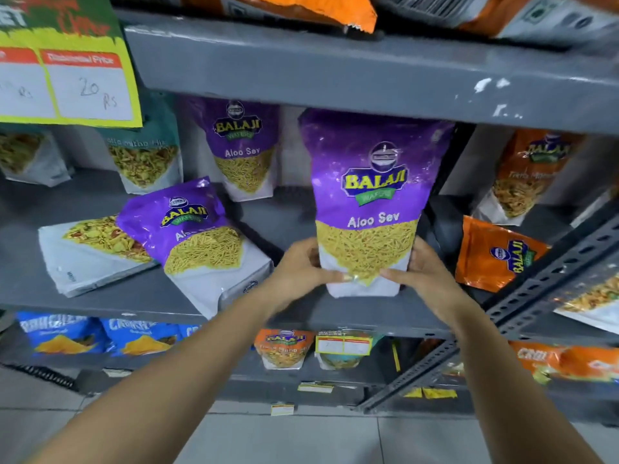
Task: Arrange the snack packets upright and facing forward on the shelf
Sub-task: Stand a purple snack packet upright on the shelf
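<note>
Both hands, left (299,266) and right (422,266), grip a purple packet (368,195) upright near the shelf's (140,293) front edge; next, release and right the fallen ones.

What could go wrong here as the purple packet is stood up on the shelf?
1. The held packet is gripped only at its bottom corners by the left hand and right hand; once released it may tip forward.
2. Its top sits close under the upper shelf and could catch there.
3. The lying packet beside the left hand might get nudged.
</note>
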A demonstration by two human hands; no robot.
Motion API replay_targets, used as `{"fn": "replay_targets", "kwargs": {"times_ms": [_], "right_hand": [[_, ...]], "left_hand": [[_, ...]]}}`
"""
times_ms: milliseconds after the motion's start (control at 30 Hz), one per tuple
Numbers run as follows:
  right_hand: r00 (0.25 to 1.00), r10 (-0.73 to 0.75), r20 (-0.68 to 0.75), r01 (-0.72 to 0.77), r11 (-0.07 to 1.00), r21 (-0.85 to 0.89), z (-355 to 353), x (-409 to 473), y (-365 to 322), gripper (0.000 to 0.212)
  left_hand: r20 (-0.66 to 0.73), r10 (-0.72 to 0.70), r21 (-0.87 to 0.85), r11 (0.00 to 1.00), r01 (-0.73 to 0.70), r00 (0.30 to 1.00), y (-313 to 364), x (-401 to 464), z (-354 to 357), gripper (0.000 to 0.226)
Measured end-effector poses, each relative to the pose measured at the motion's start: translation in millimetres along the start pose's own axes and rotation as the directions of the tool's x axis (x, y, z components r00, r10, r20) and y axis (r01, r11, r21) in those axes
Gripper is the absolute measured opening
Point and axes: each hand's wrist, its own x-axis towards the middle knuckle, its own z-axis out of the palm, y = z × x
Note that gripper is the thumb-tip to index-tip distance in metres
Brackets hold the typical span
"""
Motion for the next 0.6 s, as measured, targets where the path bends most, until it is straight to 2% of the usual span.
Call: {"fn": "replay_targets", "kwargs": {"times_ms": [67, 200, 300, 367, 433, 500, 567, 600], "right_hand": [[0.997, 0.008, -0.083, -0.010, 1.000, -0.026, -2, 26, 2, 0.056], [0.974, 0.038, -0.222, -0.051, 0.997, -0.051, 0, 61, 18, 0.054], [0.973, 0.021, -0.229, -0.045, 0.994, -0.099, -2, 68, 29, 0.056], [0.958, -0.017, -0.285, -0.010, 0.996, -0.092, -2, 67, 34, 0.060], [0.883, -0.149, -0.446, 0.082, 0.983, -0.167, 9, 61, 36, 0.060], [0.727, -0.264, -0.634, 0.189, 0.964, -0.185, 33, 38, 32, 0.056], [0.623, -0.383, -0.682, 0.312, 0.921, -0.232, 71, 12, 19, 0.044], [0.619, -0.481, -0.621, 0.369, 0.876, -0.312, 94, 4, 10, 0.035]], "left_hand": [[-0.012, 0.013, 0.047, 0.999, -0.012, 1.000, 2, 27, 0, 0.049], [-0.051, -0.018, 0.145, 0.989, 0.026, 0.999, -32, 78, 1, 0.073], [-0.081, -0.016, 0.140, 0.990, 0.027, 0.997, -54, 92, 4, 0.066], [-0.099, -0.006, 0.151, 0.988, 0.021, 0.995, -34, 75, 2, 0.072], [-0.128, 0.037, 0.209, 0.978, -0.010, 0.991, -14, 55, -7, 0.082], [-0.206, 0.129, 0.364, 0.930, -0.047, 0.970, 3, 27, -27, 0.068], [-0.342, 0.276, 0.505, 0.860, -0.072, 0.898, 9, -7, -57, 0.045], [-0.420, 0.323, 0.518, 0.853, -0.068, 0.848, 6, -23, -73, 0.036]]}}
